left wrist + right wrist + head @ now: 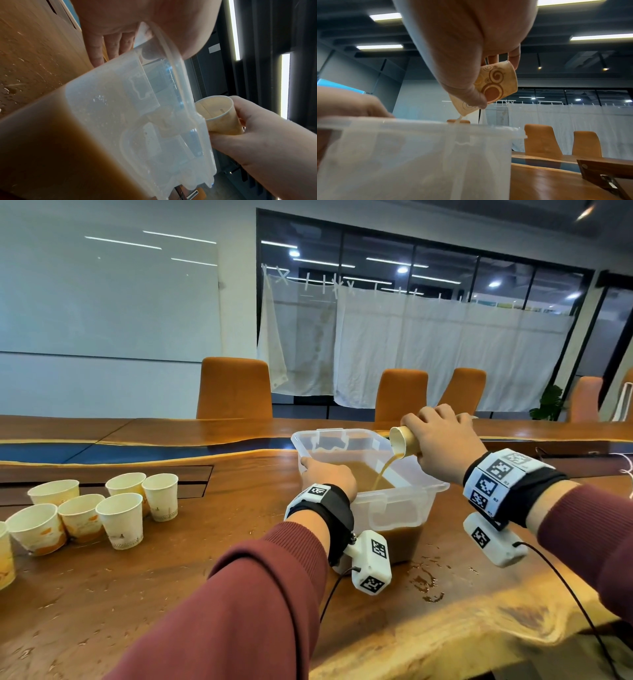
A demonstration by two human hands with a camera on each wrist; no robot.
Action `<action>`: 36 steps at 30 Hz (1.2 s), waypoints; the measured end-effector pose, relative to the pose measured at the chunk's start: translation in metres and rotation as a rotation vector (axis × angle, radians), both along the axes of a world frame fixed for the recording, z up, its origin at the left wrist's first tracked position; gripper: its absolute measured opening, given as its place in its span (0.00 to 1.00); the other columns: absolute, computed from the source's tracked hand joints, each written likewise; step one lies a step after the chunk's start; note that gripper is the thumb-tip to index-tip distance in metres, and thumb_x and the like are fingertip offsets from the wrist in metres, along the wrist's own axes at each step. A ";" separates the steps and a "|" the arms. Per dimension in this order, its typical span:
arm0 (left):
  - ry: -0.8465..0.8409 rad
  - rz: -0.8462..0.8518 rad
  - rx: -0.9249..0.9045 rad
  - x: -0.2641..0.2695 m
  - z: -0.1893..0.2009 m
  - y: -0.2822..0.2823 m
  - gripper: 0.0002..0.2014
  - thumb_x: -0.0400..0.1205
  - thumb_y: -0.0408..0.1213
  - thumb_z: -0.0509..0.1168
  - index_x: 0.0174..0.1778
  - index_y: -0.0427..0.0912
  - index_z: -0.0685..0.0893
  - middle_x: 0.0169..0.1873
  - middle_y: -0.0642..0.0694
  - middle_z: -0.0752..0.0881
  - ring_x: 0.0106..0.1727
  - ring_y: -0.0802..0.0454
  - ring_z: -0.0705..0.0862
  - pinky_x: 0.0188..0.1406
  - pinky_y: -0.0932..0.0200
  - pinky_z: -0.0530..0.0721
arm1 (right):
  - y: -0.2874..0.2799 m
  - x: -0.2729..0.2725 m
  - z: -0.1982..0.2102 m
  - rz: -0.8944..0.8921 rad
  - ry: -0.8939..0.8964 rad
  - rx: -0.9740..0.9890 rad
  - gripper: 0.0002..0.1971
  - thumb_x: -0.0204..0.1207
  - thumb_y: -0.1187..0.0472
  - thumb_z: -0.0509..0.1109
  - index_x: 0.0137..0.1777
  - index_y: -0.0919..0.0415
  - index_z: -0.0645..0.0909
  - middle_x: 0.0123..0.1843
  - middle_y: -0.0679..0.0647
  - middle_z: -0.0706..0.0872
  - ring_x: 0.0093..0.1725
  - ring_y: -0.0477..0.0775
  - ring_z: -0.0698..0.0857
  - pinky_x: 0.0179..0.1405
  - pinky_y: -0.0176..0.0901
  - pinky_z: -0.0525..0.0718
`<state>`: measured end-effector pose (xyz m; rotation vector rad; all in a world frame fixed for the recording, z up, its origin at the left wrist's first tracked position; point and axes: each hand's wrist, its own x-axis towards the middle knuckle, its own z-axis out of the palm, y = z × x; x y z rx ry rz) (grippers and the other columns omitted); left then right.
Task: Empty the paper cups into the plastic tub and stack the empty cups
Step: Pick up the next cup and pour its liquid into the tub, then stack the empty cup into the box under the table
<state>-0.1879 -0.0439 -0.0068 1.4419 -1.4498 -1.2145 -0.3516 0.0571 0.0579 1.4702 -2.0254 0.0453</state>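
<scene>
A clear plastic tub point(404, 501) partly filled with brown liquid stands on the wooden table. My right hand point(442, 440) grips a patterned paper cup point(402, 441) tilted over the tub's right rim, and a thin brown stream point(383, 474) runs from it into the tub. The right wrist view shows the cup point(498, 82) held between thumb and fingers above the tub wall point(402, 155). My left hand point(329, 474) holds the tub's left rim; in the left wrist view its fingers point(111, 44) lie down the outer wall point(120, 94). Several upright paper cups point(120, 518) stand at the left.
Brown drops and a small puddle point(424, 583) lie on the table in front of the tub. Orange chairs point(234, 388) line the far side of the table. A black cable point(568, 594) trails from my right wrist across the near right edge.
</scene>
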 end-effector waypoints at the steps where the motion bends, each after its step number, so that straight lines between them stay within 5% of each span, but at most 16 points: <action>1: 0.011 0.003 0.000 0.000 0.000 0.001 0.39 0.85 0.33 0.59 0.90 0.46 0.47 0.76 0.37 0.77 0.68 0.36 0.83 0.67 0.47 0.81 | 0.000 0.000 -0.002 0.003 0.030 0.016 0.26 0.79 0.62 0.70 0.75 0.46 0.69 0.68 0.52 0.75 0.70 0.61 0.71 0.69 0.67 0.73; 6: 0.015 -0.016 -0.021 0.003 0.000 0.003 0.37 0.85 0.34 0.60 0.89 0.43 0.52 0.75 0.36 0.78 0.68 0.35 0.83 0.66 0.46 0.82 | 0.001 0.003 -0.011 0.100 0.227 0.133 0.31 0.81 0.62 0.69 0.82 0.47 0.66 0.76 0.52 0.73 0.79 0.62 0.67 0.72 0.63 0.73; 11: 0.009 -0.022 0.000 0.003 0.002 0.001 0.39 0.85 0.34 0.60 0.90 0.45 0.47 0.75 0.37 0.78 0.69 0.37 0.82 0.66 0.46 0.80 | 0.004 0.000 0.012 0.054 0.228 -0.039 0.32 0.76 0.61 0.75 0.79 0.49 0.71 0.75 0.56 0.75 0.77 0.65 0.67 0.70 0.67 0.72; 15: 0.044 -0.011 -0.004 0.004 0.003 0.005 0.39 0.84 0.33 0.60 0.90 0.47 0.50 0.74 0.37 0.79 0.66 0.36 0.84 0.67 0.44 0.83 | 0.005 0.002 -0.010 0.131 0.297 0.151 0.32 0.75 0.64 0.76 0.78 0.48 0.73 0.73 0.54 0.78 0.76 0.64 0.71 0.65 0.63 0.77; 21: 0.017 -0.046 -0.034 0.008 0.003 0.007 0.36 0.86 0.33 0.60 0.89 0.40 0.52 0.76 0.35 0.78 0.68 0.35 0.83 0.66 0.48 0.81 | 0.006 -0.001 -0.017 0.059 0.016 0.109 0.29 0.79 0.52 0.74 0.79 0.44 0.70 0.73 0.48 0.78 0.74 0.60 0.72 0.68 0.61 0.77; 26: 0.058 -0.097 -0.032 0.018 0.005 0.010 0.35 0.87 0.32 0.58 0.90 0.42 0.51 0.77 0.35 0.76 0.72 0.34 0.80 0.64 0.53 0.77 | 0.017 -0.002 -0.012 0.123 -0.711 -0.204 0.27 0.71 0.47 0.81 0.67 0.46 0.75 0.61 0.50 0.85 0.62 0.60 0.82 0.62 0.62 0.84; 29: 0.073 -0.099 -0.103 0.027 0.001 0.025 0.26 0.89 0.39 0.55 0.85 0.41 0.61 0.76 0.32 0.73 0.72 0.32 0.78 0.74 0.45 0.75 | 0.030 0.007 -0.016 0.212 -1.000 -0.323 0.27 0.74 0.49 0.83 0.68 0.47 0.75 0.60 0.46 0.85 0.61 0.53 0.83 0.59 0.52 0.82; 32: 0.020 -0.050 -0.235 0.039 -0.005 0.048 0.22 0.90 0.45 0.56 0.80 0.43 0.71 0.80 0.37 0.66 0.76 0.35 0.72 0.78 0.47 0.68 | 0.041 0.023 -0.024 0.307 -1.239 -0.413 0.28 0.75 0.53 0.84 0.72 0.50 0.76 0.63 0.47 0.86 0.61 0.50 0.85 0.59 0.49 0.86; 36: 0.136 -0.042 -0.409 0.057 0.002 0.085 0.17 0.88 0.42 0.61 0.73 0.50 0.80 0.78 0.46 0.70 0.80 0.44 0.67 0.83 0.48 0.66 | 0.056 0.044 -0.037 0.392 -1.364 -0.479 0.32 0.74 0.52 0.85 0.76 0.49 0.76 0.66 0.47 0.87 0.62 0.47 0.86 0.54 0.42 0.86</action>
